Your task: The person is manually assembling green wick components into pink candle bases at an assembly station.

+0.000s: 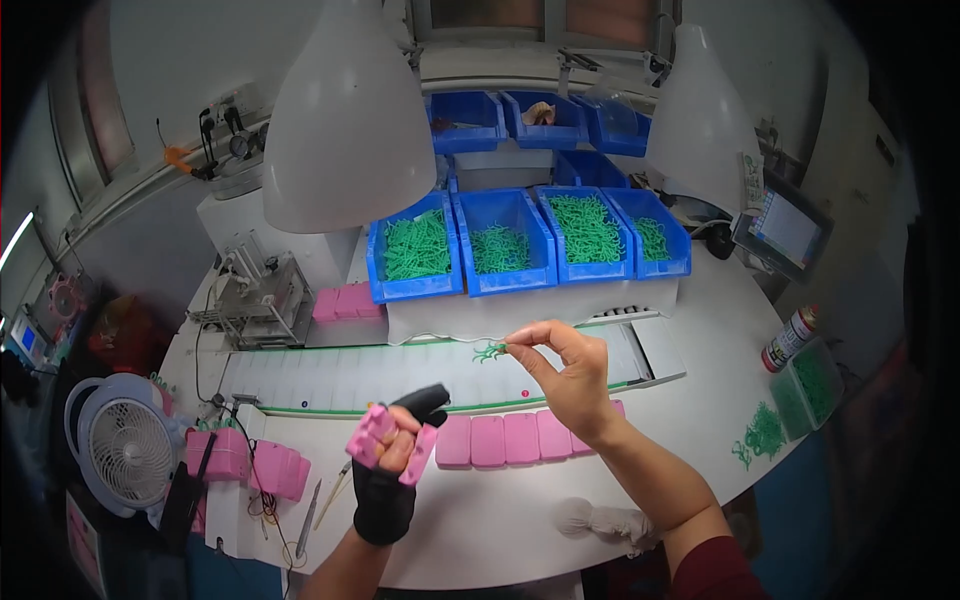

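Note:
My left hand [386,480], in a black fingerless glove, holds two pink rubber-like mould pieces [367,439]. They stand apart, with my bare fingers between them. Between the thumb and forefinger of my right hand [574,375] is a small green branched piece [489,352], raised over a white conveyor belt [315,375] with green edges. Several pink blocks [487,442] lie in a row along the near side of the belt, partly hidden by my right forearm.
Blue bins [510,281] of green pieces stand behind the belt, below two lamp shades [349,135]. At left are a fan [127,450], stacked pink blocks [277,469] and a scalpel-like tool [308,517]. A spray can [789,337] and clear tub [787,409] stand right; a cloth bundle [607,521] lies in front.

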Action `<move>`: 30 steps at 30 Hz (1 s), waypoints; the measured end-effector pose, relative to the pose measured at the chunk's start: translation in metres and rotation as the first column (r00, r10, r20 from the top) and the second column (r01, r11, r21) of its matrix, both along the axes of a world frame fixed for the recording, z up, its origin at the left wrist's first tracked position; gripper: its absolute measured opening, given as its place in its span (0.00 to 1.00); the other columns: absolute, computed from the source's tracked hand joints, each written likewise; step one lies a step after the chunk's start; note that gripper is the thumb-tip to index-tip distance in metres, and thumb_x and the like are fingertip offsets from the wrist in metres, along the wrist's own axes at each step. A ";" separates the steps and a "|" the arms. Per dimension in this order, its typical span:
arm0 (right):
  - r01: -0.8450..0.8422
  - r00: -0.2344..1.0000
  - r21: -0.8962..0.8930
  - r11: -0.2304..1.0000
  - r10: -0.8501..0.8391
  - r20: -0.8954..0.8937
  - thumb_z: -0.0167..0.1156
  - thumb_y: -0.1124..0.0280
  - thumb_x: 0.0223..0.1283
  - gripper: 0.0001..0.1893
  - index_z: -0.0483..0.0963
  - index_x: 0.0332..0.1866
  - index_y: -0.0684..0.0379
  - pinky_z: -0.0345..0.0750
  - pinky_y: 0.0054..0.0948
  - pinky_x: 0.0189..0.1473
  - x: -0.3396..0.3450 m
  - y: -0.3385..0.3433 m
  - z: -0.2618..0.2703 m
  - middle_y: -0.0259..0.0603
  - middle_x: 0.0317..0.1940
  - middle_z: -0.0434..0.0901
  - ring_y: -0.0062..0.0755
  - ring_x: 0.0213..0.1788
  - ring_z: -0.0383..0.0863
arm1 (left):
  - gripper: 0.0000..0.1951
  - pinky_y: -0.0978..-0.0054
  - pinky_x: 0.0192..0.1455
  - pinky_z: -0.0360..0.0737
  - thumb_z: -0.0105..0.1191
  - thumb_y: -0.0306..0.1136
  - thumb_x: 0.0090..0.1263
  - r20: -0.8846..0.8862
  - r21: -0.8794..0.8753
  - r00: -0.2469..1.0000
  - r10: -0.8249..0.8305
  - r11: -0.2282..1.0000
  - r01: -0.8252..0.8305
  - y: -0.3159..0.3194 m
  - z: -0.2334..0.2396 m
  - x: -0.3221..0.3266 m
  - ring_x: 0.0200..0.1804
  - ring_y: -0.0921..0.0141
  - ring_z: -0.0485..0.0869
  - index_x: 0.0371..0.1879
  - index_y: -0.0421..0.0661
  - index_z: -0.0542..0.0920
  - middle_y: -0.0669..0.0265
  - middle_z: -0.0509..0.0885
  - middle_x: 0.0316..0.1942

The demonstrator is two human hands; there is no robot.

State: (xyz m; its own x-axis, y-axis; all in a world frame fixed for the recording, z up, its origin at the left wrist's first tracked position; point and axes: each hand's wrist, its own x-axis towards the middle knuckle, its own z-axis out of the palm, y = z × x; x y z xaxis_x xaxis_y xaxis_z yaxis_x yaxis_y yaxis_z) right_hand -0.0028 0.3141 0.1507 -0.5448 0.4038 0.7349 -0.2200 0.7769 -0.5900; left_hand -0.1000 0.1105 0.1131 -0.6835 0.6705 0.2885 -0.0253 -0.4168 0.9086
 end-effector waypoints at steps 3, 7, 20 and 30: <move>-0.216 0.975 -0.381 0.899 0.218 -0.040 0.63 0.80 0.61 0.03 0.79 0.39 0.67 0.82 0.25 0.48 -0.010 -0.002 -0.001 0.42 0.34 0.86 0.29 0.39 0.87 | 0.28 0.47 0.69 0.67 0.45 0.54 0.74 -0.046 0.273 0.978 -0.202 0.939 0.207 0.050 -0.006 -0.038 0.66 0.49 0.72 0.60 0.42 0.66 0.42 0.71 0.65; -0.227 0.970 -0.468 0.854 0.244 -0.026 0.61 0.80 0.63 0.04 0.79 0.39 0.70 0.82 0.25 0.48 -0.010 0.004 -0.002 0.43 0.33 0.86 0.26 0.40 0.87 | 0.27 0.47 0.69 0.69 0.39 0.49 0.77 0.064 0.306 0.957 -0.284 0.918 0.252 0.077 0.001 -0.036 0.64 0.49 0.75 0.62 0.36 0.68 0.42 0.73 0.62; 0.044 0.998 0.021 0.999 -0.045 0.053 0.63 0.83 0.57 0.02 0.77 0.35 0.68 0.81 0.31 0.39 -0.011 0.008 -0.001 0.46 0.30 0.83 0.39 0.34 0.85 | 0.26 0.51 0.66 0.73 0.34 0.50 0.80 -0.035 0.249 0.956 -0.290 0.924 0.290 0.089 0.000 -0.034 0.63 0.54 0.76 0.61 0.37 0.67 0.46 0.74 0.62; 0.114 0.989 0.308 0.945 -0.080 -0.122 0.64 0.85 0.49 0.08 0.76 0.34 0.67 0.79 0.35 0.36 -0.014 0.011 -0.007 0.46 0.29 0.82 0.45 0.34 0.82 | 0.34 0.54 0.68 0.70 0.33 0.59 0.77 -0.073 0.240 0.952 -0.297 0.921 0.306 0.090 0.003 -0.034 0.65 0.55 0.74 0.63 0.36 0.67 0.47 0.74 0.62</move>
State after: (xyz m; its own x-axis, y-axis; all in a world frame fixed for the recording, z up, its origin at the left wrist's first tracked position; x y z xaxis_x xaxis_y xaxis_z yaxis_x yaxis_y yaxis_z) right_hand -0.0167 0.3251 0.1434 -0.4262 0.1908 0.8843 -0.1826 0.9392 -0.2906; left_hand -0.1335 0.2006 0.1158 -0.4467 0.7484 0.4903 -0.1550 -0.6044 0.7814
